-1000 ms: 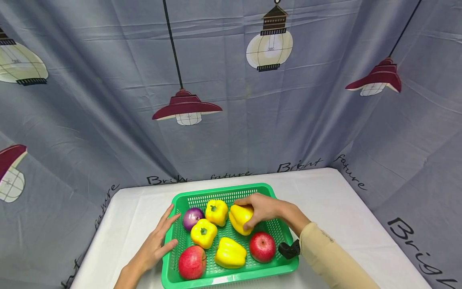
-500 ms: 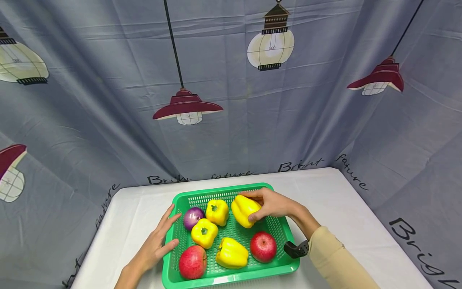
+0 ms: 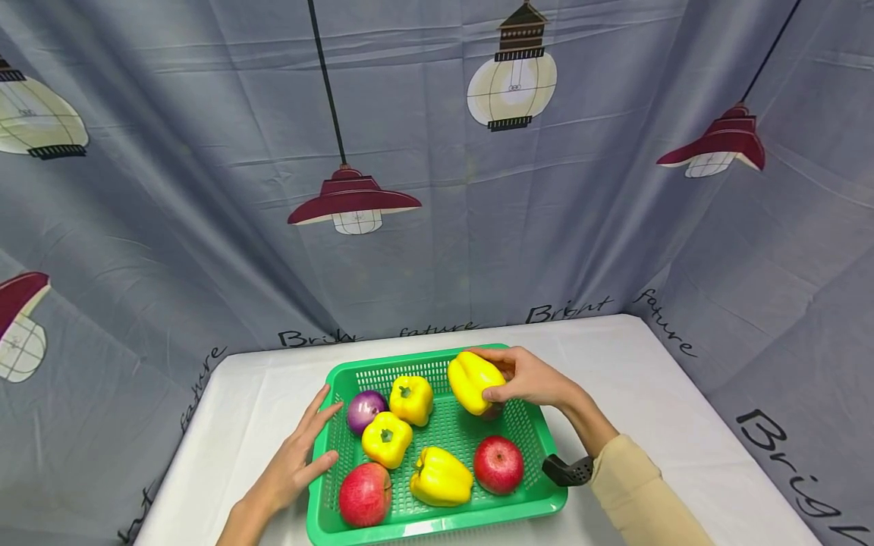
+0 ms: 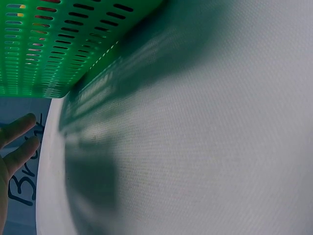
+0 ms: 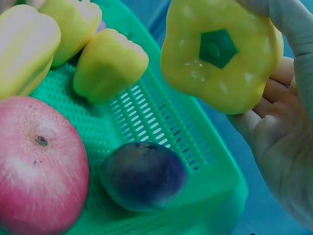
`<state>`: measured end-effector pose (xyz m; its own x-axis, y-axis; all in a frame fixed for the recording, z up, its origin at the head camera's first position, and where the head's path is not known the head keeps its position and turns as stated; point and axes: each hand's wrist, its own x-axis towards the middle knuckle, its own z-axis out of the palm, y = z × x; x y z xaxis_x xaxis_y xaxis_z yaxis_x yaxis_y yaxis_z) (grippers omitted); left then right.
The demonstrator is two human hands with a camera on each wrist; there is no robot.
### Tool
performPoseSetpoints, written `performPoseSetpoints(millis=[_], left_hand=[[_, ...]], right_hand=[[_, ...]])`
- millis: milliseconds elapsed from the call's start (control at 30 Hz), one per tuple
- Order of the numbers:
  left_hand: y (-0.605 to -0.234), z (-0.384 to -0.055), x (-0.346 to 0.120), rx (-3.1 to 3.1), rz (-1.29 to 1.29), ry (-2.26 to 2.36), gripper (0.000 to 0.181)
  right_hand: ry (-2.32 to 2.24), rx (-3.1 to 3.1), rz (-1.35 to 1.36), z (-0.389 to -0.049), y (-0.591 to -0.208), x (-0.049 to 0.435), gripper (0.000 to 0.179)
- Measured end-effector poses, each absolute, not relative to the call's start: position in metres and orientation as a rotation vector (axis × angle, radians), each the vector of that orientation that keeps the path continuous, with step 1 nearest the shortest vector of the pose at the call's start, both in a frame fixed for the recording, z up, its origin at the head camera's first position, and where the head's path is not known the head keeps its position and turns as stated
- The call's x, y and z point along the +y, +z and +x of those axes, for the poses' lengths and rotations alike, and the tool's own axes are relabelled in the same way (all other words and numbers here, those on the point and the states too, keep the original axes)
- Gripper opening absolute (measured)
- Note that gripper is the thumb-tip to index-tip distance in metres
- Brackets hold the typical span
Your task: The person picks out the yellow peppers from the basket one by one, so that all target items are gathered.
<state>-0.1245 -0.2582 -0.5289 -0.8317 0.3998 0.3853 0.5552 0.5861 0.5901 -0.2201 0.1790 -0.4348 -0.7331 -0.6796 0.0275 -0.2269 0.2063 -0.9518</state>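
My right hand [image 3: 542, 381] grips a yellow bell pepper [image 3: 473, 381] between thumb and fingers, raised above the back right of a green plastic basket [image 3: 444, 527]. In the right wrist view the held pepper's green stem end [image 5: 218, 49] faces the camera. Below it, a dark purple round item [image 5: 145, 176] lies in the basket; the head view shows only a sliver of it. My left hand [image 3: 290, 466] is at the basket's left rim, fingers spread and holding nothing; contact with the rim is unclear. Its fingertips [image 4: 22, 125] show at the left wrist view's edge.
Inside the basket lie three more yellow peppers, one being the front pepper [image 3: 440, 478], a left red apple [image 3: 365, 495], a right red apple [image 3: 498, 465] and a purple onion-like ball [image 3: 366, 413]. A white-covered table [image 3: 614, 364] supports the basket; a grey curtain [image 3: 437, 273] hangs behind.
My right hand has lifted the yellow bell pepper up and to the right from among the others, uncovering part of the dark round item beneath. The left hand has stayed in place.
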Motion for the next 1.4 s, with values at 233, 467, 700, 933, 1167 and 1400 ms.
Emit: performPoseSetpoints(millis=[233,467,700,933,1167,1400], left_hand=[[-0.528,-0.125,-0.258,-2.604,-0.796,-1.083,0.071],[-0.530,-0.125,-0.258,-2.603,-0.794,-1.095,0.071],[-0.530,-0.124,-0.258,-2.592,-0.793,-1.106,0.071],[-0.529,-0.125,-0.257,-2.583,-0.799,-1.116,0.071],[-0.528,-0.124,-0.257,-2.583,-0.799,-1.111,0.070],[-0.528,-0.124,-0.256,-2.577,-0.798,-1.112,0.070]], right_hand=[[-1.668,2.037,-0.863,-0.219,-0.441,0.188,0.071],[-1.775,2.056,-0.830,-0.214,-0.440,0.199,0.069],[-1.847,2.105,-0.786,-0.211,-0.444,0.216,0.065],[-1.949,2.157,-0.693,-0.204,-0.461,0.236,0.062],[-2.025,2.204,-0.596,-0.199,-0.475,0.255,0.059],[-2.122,2.111,-0.557,-0.195,-0.480,0.267,0.060]])
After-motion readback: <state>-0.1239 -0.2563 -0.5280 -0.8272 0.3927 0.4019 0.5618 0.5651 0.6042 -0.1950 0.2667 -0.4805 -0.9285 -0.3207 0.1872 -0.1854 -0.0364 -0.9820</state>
